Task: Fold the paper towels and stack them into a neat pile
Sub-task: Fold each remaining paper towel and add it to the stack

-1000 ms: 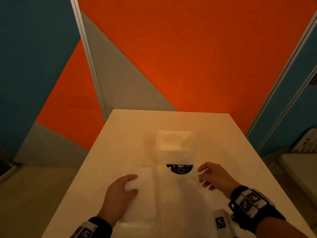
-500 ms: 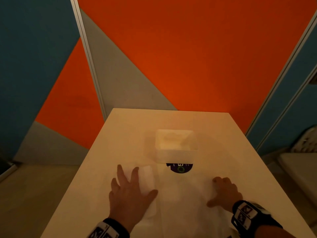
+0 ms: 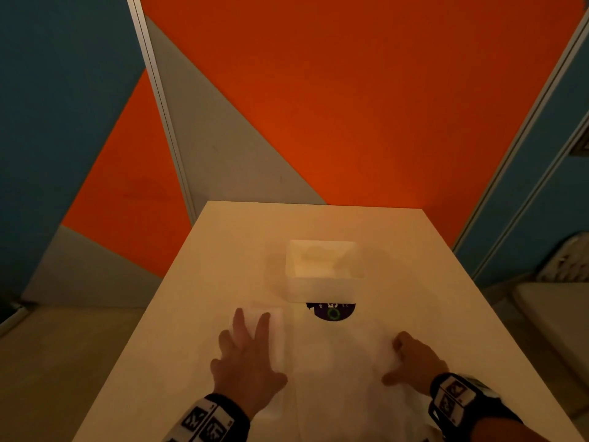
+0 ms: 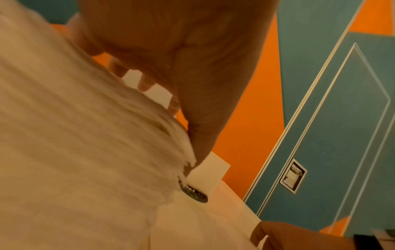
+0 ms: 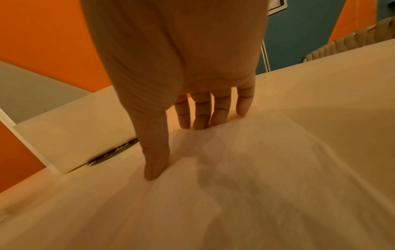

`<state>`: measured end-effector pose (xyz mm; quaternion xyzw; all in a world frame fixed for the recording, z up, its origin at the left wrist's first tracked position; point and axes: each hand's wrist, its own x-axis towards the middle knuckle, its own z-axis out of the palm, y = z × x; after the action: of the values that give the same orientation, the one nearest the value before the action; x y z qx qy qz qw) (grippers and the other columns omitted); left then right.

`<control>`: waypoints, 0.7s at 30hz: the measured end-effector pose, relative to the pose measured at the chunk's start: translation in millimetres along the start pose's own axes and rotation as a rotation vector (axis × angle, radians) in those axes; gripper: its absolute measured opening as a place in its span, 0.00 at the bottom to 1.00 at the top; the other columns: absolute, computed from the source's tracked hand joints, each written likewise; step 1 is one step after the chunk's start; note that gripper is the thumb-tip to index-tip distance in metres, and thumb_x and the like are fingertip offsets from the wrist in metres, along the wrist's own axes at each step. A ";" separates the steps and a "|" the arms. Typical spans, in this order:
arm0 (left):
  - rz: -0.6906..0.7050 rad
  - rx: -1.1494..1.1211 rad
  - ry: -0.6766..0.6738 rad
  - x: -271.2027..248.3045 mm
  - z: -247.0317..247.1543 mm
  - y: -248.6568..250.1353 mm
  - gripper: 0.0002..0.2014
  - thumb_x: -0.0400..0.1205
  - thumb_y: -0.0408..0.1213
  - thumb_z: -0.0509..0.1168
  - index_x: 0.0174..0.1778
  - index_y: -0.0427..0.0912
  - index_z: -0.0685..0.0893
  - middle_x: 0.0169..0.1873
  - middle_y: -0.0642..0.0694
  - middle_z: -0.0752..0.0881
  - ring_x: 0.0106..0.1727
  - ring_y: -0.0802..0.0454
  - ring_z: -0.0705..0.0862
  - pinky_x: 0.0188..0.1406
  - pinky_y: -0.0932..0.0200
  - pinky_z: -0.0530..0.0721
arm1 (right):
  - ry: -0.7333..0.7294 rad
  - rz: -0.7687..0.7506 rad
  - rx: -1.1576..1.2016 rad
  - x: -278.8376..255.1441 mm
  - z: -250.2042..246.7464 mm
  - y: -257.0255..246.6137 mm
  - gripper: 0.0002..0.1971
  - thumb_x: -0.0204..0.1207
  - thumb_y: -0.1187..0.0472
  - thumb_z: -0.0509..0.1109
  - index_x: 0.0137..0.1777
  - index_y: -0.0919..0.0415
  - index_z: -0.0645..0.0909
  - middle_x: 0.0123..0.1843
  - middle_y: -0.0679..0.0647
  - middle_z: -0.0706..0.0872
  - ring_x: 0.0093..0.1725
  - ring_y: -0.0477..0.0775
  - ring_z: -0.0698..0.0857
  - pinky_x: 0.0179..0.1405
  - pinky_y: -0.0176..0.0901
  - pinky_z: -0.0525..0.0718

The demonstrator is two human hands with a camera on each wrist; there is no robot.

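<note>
The folded paper towel (image 3: 274, 339) was pinned flat on the table (image 3: 197, 282) under the left hand (image 3: 247, 366), fingers spread, nothing gripped. An unfolded sheet (image 3: 334, 362) beside it was pressed by the right hand (image 3: 411, 362), fingers bent at its far edge. Edges probably needed lining up before creasing. More towels seemed to be sat in the white box (image 3: 323, 290).

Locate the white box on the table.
In the head view the white box sits mid-table, beyond both hands, its near edge over a dark round sticker.
</note>
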<state>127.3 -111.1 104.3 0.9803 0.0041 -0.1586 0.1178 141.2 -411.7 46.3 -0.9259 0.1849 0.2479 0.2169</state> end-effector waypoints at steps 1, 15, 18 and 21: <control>0.003 -0.005 -0.019 1.4 1.1 -2.2 0.50 0.72 0.60 0.67 0.81 0.59 0.40 0.80 0.44 0.32 0.79 0.38 0.49 0.69 0.42 0.70 | -0.004 -0.010 0.012 0.7 -0.2 -0.6 0.32 0.57 0.46 0.84 0.55 0.49 0.68 0.55 0.48 0.77 0.56 0.54 0.78 0.62 0.53 0.77; 0.197 0.114 -0.096 12.9 16.6 -20.7 0.54 0.53 0.78 0.22 0.79 0.63 0.31 0.72 0.53 0.21 0.81 0.42 0.28 0.80 0.37 0.38 | 0.087 -0.179 0.010 -10.7 -16.6 -5.8 0.15 0.76 0.51 0.72 0.36 0.49 0.68 0.45 0.47 0.73 0.51 0.53 0.75 0.41 0.36 0.68; 0.208 0.110 -0.096 12.6 14.0 -20.1 0.54 0.53 0.79 0.22 0.79 0.63 0.31 0.73 0.53 0.21 0.81 0.42 0.28 0.80 0.37 0.38 | 0.042 -0.238 0.009 -18.3 -33.4 -16.9 0.11 0.79 0.50 0.70 0.58 0.52 0.78 0.58 0.49 0.73 0.63 0.53 0.75 0.59 0.38 0.71; 0.225 0.089 -0.051 8.3 2.9 -13.2 0.60 0.48 0.81 0.16 0.81 0.61 0.34 0.79 0.50 0.27 0.78 0.47 0.24 0.79 0.38 0.34 | 0.099 -0.320 0.138 -32.1 -51.0 -36.1 0.15 0.78 0.52 0.71 0.61 0.60 0.81 0.61 0.50 0.80 0.59 0.53 0.80 0.60 0.41 0.76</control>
<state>133.7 -99.2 96.0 0.9745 -0.1157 -0.1691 0.0911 150.8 -399.1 114.8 -0.9375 0.0624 0.1509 0.3073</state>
